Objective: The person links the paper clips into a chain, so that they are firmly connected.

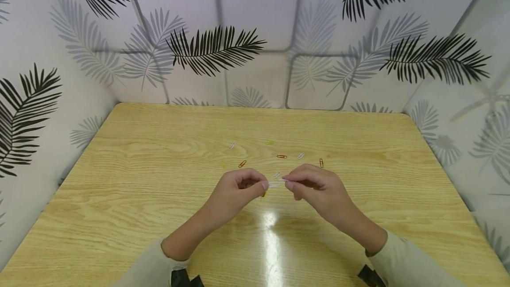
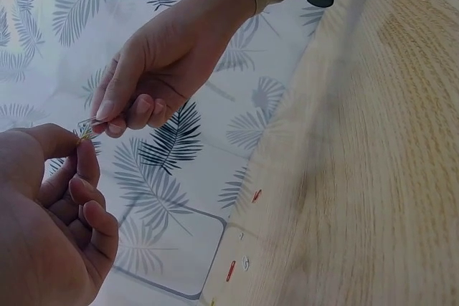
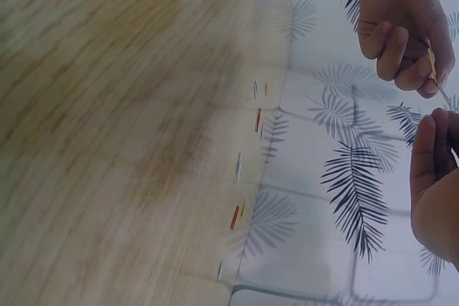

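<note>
So, taking the spot where the fingertips nearly meet as the middle of the clock, 12 pointing away from the person: the left hand (image 1: 238, 189) sits at 9 and the right hand (image 1: 322, 187) at 3, both held up over the woodgrain table (image 1: 139, 180). Each one is pinching, thumb against fingertips. Between them, dead centre, is a white paper clip (image 1: 275, 184), gripped from both sides. It's pretty blurry, so I can't tell if that's one clip or two, or whether anything's hooked together. There's also a yellow paper clip (image 3: 432, 66) right at the left fingertips, angled down toward the pale one in the right wrist view.

The rest of the clips lie scattered on the tabletop:
- one white clip (image 1: 276, 175) just past the fingers at 12
- a red clip (image 1: 281, 157) a bit farther, a hair past 12, with a lime-yellow clip (image 1: 269, 142) beyond it
- another white one between 1 and 2, another red one around 2
- an orange-red clip (image 1: 242, 163) at 10, a third white one farther out that way, and a faint yellow one nearer 9

Beige sleeves (image 1: 406, 260) come in from 5 and 7, and a leaf-print backdrop (image 1: 255, 72) stands at 12.
</note>
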`<state>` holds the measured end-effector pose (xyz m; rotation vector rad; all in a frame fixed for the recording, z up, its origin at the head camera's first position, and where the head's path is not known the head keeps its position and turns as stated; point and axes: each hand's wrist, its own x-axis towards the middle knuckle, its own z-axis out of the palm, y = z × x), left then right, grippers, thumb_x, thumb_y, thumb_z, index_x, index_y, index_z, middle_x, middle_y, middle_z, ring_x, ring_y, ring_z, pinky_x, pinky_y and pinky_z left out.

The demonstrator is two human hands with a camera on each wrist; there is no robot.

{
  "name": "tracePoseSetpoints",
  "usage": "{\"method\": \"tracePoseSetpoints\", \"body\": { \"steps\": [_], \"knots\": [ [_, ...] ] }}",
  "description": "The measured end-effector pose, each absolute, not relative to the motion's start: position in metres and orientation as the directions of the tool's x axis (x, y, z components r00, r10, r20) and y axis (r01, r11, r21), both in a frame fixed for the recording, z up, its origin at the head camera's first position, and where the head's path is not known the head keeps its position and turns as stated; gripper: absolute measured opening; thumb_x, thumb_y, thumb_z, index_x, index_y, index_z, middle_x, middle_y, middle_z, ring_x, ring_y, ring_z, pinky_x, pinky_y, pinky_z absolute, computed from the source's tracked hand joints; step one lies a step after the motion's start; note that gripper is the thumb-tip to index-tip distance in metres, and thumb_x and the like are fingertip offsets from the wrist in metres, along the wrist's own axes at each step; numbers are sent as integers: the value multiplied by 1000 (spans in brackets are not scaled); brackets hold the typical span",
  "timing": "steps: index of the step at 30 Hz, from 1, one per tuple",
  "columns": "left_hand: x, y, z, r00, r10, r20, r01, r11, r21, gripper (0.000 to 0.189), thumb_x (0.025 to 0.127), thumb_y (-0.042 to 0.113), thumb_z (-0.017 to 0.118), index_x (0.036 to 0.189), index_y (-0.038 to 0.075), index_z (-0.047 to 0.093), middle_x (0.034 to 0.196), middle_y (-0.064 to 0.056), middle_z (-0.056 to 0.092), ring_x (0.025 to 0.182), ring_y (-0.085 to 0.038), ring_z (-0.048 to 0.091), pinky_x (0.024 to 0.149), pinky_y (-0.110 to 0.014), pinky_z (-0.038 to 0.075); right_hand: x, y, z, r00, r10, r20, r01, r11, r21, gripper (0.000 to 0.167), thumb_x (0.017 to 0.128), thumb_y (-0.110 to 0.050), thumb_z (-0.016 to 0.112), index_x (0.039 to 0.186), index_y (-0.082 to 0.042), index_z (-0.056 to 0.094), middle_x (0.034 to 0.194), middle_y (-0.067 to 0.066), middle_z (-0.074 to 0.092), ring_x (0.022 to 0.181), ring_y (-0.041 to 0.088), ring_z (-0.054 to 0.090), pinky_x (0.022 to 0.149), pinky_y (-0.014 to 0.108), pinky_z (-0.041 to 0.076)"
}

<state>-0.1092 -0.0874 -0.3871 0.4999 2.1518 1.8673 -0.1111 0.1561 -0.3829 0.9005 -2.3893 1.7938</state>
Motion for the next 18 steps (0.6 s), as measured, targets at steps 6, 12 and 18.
{"method": "tracePoseSetpoints", "body": {
  "steps": [6, 12, 18],
  "knots": [
    [-110, -87, -386, -909, 415, 39, 98, 121, 988, 12, 99, 20, 63, 99, 11, 72, 80, -5, 60, 63, -11, 42, 58, -23, 37, -110, 157, -380, -875, -402, 267, -360, 175, -916, 9, 95, -4, 68, 102, -8, 74, 88, 2, 71, 75, 17, 70, 72, 31, 59],
    [-111, -87, -387, -909, 414, 38, 101, 132, 986, 12, 99, 20, 63, 98, 11, 72, 79, -8, 60, 62, -11, 41, 57, -23, 36, -110, 158, -379, -873, -407, 268, -355, 154, -922, 12, 95, -3, 68, 103, -6, 75, 93, 4, 71, 81, 19, 73, 76, 33, 60],
    [-111, -86, -386, -908, 417, 37, 98, 126, 987, 12, 99, 21, 63, 98, 11, 71, 80, -6, 60, 63, -11, 43, 58, -23, 37, -109, 158, -379, -852, -429, 301, -398, 157, -904, 15, 95, -1, 67, 106, -8, 75, 95, 4, 70, 83, 18, 74, 74, 35, 60]
  ]
}}
